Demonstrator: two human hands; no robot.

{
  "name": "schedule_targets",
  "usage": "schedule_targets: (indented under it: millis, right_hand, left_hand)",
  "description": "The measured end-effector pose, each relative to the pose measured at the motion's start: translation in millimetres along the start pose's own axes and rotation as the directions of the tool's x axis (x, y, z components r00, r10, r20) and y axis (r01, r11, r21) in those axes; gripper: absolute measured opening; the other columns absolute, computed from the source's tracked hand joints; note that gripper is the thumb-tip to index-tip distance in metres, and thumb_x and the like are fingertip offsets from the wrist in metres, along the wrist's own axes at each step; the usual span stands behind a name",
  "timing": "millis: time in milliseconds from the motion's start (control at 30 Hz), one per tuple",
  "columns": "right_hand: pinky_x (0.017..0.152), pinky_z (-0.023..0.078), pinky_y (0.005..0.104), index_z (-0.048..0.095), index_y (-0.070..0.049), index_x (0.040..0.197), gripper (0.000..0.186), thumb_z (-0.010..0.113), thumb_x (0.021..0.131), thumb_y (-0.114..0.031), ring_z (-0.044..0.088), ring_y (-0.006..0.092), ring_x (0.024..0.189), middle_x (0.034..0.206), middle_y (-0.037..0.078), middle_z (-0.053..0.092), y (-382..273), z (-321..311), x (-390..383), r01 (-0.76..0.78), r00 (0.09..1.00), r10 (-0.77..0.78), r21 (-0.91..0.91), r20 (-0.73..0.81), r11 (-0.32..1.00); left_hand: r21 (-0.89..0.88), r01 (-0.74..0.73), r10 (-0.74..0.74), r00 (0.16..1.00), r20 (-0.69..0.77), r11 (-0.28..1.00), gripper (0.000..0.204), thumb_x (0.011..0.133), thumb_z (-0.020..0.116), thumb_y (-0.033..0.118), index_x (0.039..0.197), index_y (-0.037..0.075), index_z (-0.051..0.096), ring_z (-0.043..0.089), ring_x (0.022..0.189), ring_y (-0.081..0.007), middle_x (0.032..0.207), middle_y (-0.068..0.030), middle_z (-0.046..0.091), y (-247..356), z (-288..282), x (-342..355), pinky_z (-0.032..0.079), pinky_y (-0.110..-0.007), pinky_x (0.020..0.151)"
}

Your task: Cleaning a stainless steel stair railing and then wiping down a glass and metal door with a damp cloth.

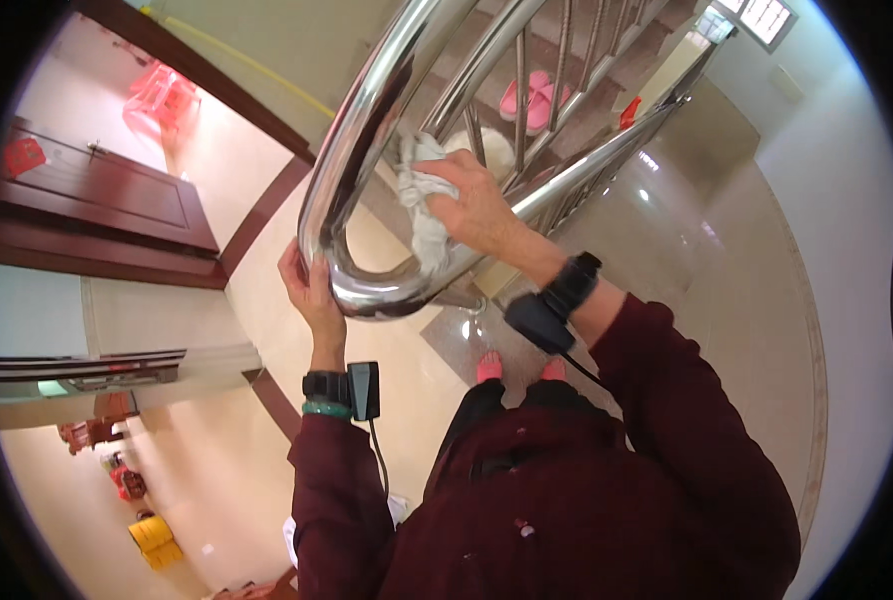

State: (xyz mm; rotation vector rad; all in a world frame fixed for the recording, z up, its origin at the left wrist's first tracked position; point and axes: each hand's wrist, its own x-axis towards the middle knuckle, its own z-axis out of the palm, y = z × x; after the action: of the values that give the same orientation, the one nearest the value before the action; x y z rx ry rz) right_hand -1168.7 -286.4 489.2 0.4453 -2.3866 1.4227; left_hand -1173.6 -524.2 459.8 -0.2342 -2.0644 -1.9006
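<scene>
A thick, shiny metal handrail [312, 215] bends round in a U in front of me. My right hand [475, 205] is closed on a crumpled white cloth [429, 235], which lies against the inner side of the lower rail near the bend. At the outside of the bend, my left hand [312, 295] grips the handrail, thumb on top and fingers at its left side. Part of the cloth hangs down below my right hand. Thin metal balusters [522, 100] run between the rails beyond it.
Pink slippers [535, 102] sit on a stair step behind the balusters. A red piece [630, 112] hangs at the farther rail. Left are a dark brown door [117, 190] and a pink plastic stool [162, 98]. A yellow object [155, 540] stands on the floor at lower left.
</scene>
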Motion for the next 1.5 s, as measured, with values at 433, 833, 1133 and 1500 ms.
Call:
schedule_targets:
  millis: [433, 833, 1133, 1500]
  right_hand:
    - [0.088, 0.034, 0.0475, 0.048, -0.024, 0.121, 0.068, 0.074, 0.059, -0.027, 0.037, 0.0326, 0.118, 0.123, 0.015, 0.042, 68, -29, -79, 0.134, 0.964, -0.022, -0.41, 0.267, 0.902]
    - [0.09, 0.026, 0.0616, 0.045, -0.021, 0.126, 0.071, 0.071, 0.063, -0.042, 0.025, 0.0414, 0.122, 0.132, 0.019, 0.031, 40, -14, -74, -0.085, 0.973, 0.15, -0.331, 0.176, 0.94]
    - [0.088, 0.028, 0.0578, 0.047, -0.023, 0.123, 0.068, 0.067, 0.065, -0.052, 0.027, 0.033, 0.121, 0.131, 0.01, 0.033, 119, -42, -81, 0.001, 0.996, 0.033, -0.362, 0.087, 0.932]
    - [0.097, 0.033, 0.046, 0.042, -0.016, 0.126, 0.079, 0.071, 0.061, -0.05, 0.028, 0.0389, 0.121, 0.13, 0.017, 0.033, 347, -149, -94, -0.078, 0.985, 0.144, -0.498, 0.094, 0.863]
  left_hand:
    - [-0.008, 0.094, -0.094, 0.996, 0.0, 0.996, 0.041, 0.086, 0.05, 0.016, 0.122, 0.001, 0.035, 0.049, 0.101, -0.0182, 0.112, -0.0142, 0.049, 14, 2, 2, 0.039, -0.03, 0.088]
    - [-0.021, 0.171, -0.172, 0.985, -0.033, 0.985, 0.046, 0.087, 0.05, 0.023, 0.125, 0.004, 0.035, 0.047, 0.107, -0.0192, 0.119, -0.0101, 0.045, 11, -8, 11, 0.039, -0.034, 0.093]
    - [0.081, 0.188, -0.187, 0.982, -0.023, 0.979, 0.054, 0.089, 0.043, 0.033, 0.131, 0.003, 0.027, 0.045, 0.111, -0.0216, 0.124, -0.0099, 0.036, 20, -12, 13, 0.049, -0.036, 0.084]
    - [-0.079, 0.347, -0.355, 0.914, -0.195, 0.935, 0.058, 0.088, 0.043, 0.039, 0.133, 0.005, 0.029, 0.045, 0.115, -0.0318, 0.128, -0.0169, 0.042, 39, -17, 9, 0.031, -0.043, 0.101]
